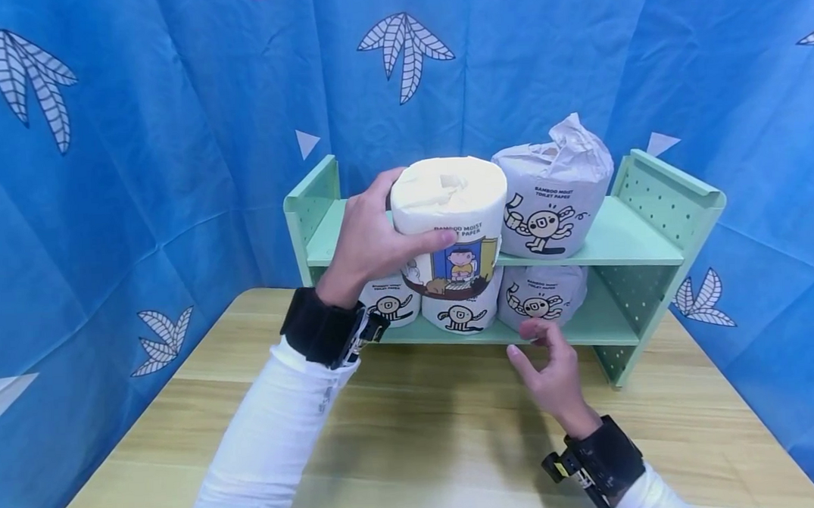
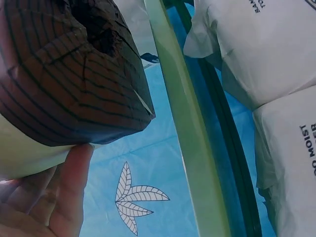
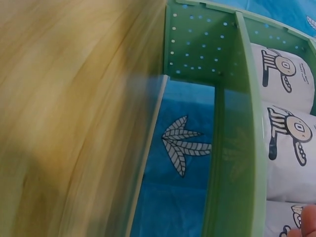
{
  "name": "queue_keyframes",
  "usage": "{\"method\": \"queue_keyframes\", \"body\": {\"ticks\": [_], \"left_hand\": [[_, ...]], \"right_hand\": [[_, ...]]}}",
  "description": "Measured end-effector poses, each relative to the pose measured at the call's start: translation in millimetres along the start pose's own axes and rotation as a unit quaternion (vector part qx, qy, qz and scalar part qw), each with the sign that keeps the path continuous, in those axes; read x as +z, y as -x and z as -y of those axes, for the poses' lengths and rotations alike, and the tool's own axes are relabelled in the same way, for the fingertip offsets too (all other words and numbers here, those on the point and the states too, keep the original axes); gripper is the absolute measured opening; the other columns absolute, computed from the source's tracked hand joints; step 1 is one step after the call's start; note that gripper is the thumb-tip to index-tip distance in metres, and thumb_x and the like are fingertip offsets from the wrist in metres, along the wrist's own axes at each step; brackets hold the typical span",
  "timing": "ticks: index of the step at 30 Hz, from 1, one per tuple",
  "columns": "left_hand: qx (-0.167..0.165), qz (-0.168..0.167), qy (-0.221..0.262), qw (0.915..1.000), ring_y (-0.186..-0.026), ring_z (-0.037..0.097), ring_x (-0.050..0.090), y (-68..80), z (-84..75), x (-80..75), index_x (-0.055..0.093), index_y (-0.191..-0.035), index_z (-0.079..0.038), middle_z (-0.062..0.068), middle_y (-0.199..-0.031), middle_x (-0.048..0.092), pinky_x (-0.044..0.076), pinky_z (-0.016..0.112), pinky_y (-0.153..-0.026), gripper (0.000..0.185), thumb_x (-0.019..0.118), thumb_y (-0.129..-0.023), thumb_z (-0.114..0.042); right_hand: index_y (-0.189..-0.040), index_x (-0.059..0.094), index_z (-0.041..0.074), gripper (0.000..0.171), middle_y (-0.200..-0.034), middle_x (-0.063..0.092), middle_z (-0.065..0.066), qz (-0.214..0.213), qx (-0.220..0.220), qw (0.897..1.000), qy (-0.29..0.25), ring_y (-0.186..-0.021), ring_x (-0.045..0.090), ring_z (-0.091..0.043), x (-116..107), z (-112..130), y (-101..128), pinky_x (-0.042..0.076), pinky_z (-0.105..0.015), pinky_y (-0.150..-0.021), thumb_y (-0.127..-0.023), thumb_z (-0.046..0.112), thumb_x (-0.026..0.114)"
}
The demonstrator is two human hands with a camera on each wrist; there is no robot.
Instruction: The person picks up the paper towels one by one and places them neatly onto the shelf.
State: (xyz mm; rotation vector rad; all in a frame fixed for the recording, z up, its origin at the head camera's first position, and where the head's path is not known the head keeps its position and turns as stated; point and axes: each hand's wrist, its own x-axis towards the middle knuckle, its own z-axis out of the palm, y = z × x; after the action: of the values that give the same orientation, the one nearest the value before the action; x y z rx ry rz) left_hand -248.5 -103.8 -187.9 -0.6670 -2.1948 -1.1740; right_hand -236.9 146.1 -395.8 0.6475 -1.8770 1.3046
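My left hand [image 1: 372, 236] grips a wrapped toilet paper roll [image 1: 449, 207] from its left side, thumb across the front. The roll has a white top and a cartoon picture low on its front; its brown striped underside [image 2: 84, 89] faces the left wrist camera. It is held up in front of the upper shelf of a green two-tier rack [image 1: 657, 205]. Near the lower shelf's front edge, my right hand [image 1: 552, 373] holds nothing, its fingers loosely bent. Just beyond its fingertips stands a white wrapped roll [image 1: 541, 297] on the lower shelf.
Another wrapped roll [image 1: 555, 202] with crumpled paper on top stands on the upper shelf, right of the held one. Two more, a left roll [image 1: 390, 304] and a middle roll [image 1: 460, 316], line the lower shelf. The rack stands on a wooden table [image 1: 415, 435] before a blue curtain [image 1: 237, 102].
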Motion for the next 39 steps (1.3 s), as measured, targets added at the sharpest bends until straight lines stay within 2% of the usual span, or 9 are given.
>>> {"method": "queue_keyframes", "body": {"ticks": [7,14,21,24,27,29,33,35,39], "left_hand": [[-0.018,-0.003,-0.014,0.9997,-0.099,0.017,0.062,-11.1,-0.5,2.5,0.047,-0.139,-0.007,0.008,-0.12,0.065,0.055,0.03,-0.069,0.093,0.086,-0.064,-0.046],[-0.04,0.001,-0.017,0.9991,-0.099,0.017,0.063,-21.1,4.9,5.1,0.047,-0.139,-0.009,0.008,-0.121,0.065,0.056,0.028,-0.07,0.093,0.085,-0.064,-0.048],[-0.063,0.004,-0.024,0.9977,-0.102,0.017,0.062,-28.3,13.7,6.8,0.046,-0.14,-0.01,0.007,-0.123,0.063,0.056,0.028,-0.072,0.094,0.084,-0.065,-0.05],[-0.071,0.003,-0.027,0.9971,-0.103,0.019,0.061,-29.9,17.6,7.6,0.045,-0.14,-0.009,0.009,-0.123,0.062,0.056,0.031,-0.073,0.094,0.084,-0.065,-0.05],[-0.083,0.006,-0.032,0.996,-0.104,0.02,0.061,-31.5,21.8,9.1,0.044,-0.141,-0.009,0.009,-0.124,0.062,0.056,0.033,-0.075,0.096,0.084,-0.065,-0.051],[-0.091,0.007,-0.035,0.9952,-0.105,0.02,0.061,-33.0,24.5,10.4,0.043,-0.141,-0.009,0.01,-0.124,0.061,0.056,0.034,-0.076,0.096,0.084,-0.065,-0.052],[-0.11,0.008,-0.036,0.9932,-0.106,0.021,0.06,-36.0,28.8,12.6,0.042,-0.142,-0.01,0.01,-0.124,0.061,0.056,0.035,-0.077,0.097,0.084,-0.065,-0.051],[-0.116,0.008,-0.034,0.9927,-0.106,0.021,0.06,-37.3,30.2,13.8,0.042,-0.142,-0.01,0.01,-0.124,0.061,0.056,0.035,-0.078,0.096,0.083,-0.066,-0.051],[-0.116,0.01,-0.032,0.9927,-0.106,0.021,0.059,-39.9,31.8,16.9,0.041,-0.143,-0.01,0.01,-0.125,0.06,0.055,0.035,-0.079,0.097,0.083,-0.066,-0.052]], "right_hand": [[-0.109,0.056,-0.012,0.039,-0.097,0.062,-0.023,0.001,-0.018,1.0,-0.008,-0.088,0.055,-0.027,2,-5,3,0.044,-0.026,-0.079,-0.073,-0.005,0.071],[-0.108,0.056,-0.01,0.036,-0.097,0.063,-0.019,0.009,-0.016,1.0,-0.007,-0.087,0.056,-0.024,3,0,3,0.044,-0.026,-0.079,-0.076,-0.001,0.069],[-0.107,0.056,-0.013,0.036,-0.095,0.062,-0.023,0.013,-0.009,1.0,0.005,-0.086,0.056,-0.026,7,11,5,0.041,-0.016,-0.08,-0.075,-0.004,0.069],[-0.105,0.055,-0.016,0.035,-0.092,0.061,-0.027,0.011,-0.008,1.0,0.008,-0.086,0.056,-0.02,7,20,5,0.041,-0.016,-0.079,-0.073,-0.007,0.068],[-0.106,0.055,-0.014,0.036,-0.094,0.062,-0.024,0.01,-0.01,1.0,0.009,-0.089,0.055,-0.011,7,18,7,0.041,-0.015,-0.08,-0.073,-0.006,0.067],[-0.107,0.056,-0.013,0.036,-0.094,0.062,-0.023,0.009,-0.011,1.0,0.008,-0.088,0.057,-0.016,6,14,9,0.042,-0.016,-0.08,-0.074,-0.005,0.068],[-0.104,0.055,-0.016,0.034,-0.092,0.061,-0.026,0.008,-0.016,1.0,0.007,-0.086,0.057,-0.018,3,29,6,0.045,-0.022,-0.077,-0.073,-0.007,0.067],[-0.101,0.054,-0.019,0.032,-0.089,0.06,-0.029,0.007,-0.018,1.0,0.006,-0.086,0.057,-0.014,2,41,3,0.045,-0.023,-0.076,-0.073,-0.01,0.065],[-0.101,0.054,-0.019,0.032,-0.089,0.06,-0.029,0.004,-0.021,1.0,0.006,-0.087,0.056,-0.011,1,41,4,0.045,-0.024,-0.075,-0.072,-0.01,0.065]]}}
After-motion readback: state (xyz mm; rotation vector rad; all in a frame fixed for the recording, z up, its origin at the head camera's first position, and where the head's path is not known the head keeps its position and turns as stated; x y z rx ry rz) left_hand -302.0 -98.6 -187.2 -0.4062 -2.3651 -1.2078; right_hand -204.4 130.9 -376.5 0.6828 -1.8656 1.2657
